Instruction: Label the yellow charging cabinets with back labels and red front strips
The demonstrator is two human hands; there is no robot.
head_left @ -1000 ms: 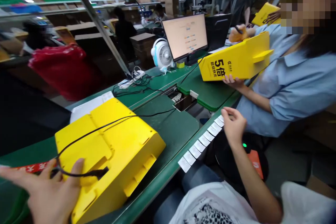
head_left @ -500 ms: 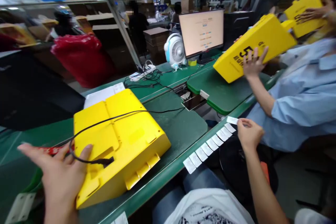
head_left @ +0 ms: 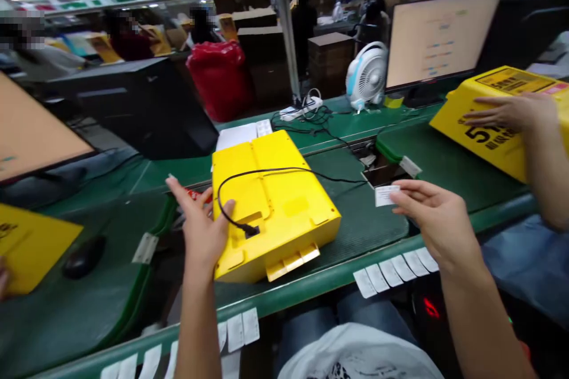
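The right hand (head_left: 438, 222) pinches a small white rectangular label (head_left: 386, 196); the left hand (head_left: 203, 237), fingers spread, is at the left side of a boxy yellow plastic case (head_left: 288, 201), black cable (head_left: 247, 228) plugged in, on a dark-green worktop (head_left: 364, 219)

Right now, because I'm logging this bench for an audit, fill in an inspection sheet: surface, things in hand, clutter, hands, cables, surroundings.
Surface: dark green flat bench with rounded green front edge.
Things in hand: yellow box-shaped casing lying on the bench; small white rectangular label.
Clutter: white rectangular stickers along the front edge.
Hands: left hand at the casing's left side, fingers spread; right hand pinching the label, apart from the casing.
Cables: thin black cable over the casing, ending at a recess; tangled black cords beside a white power strip.
Surroundings: blue-and-white fan; lit monitor; co-worker's hand at a yellow black-lettered box.
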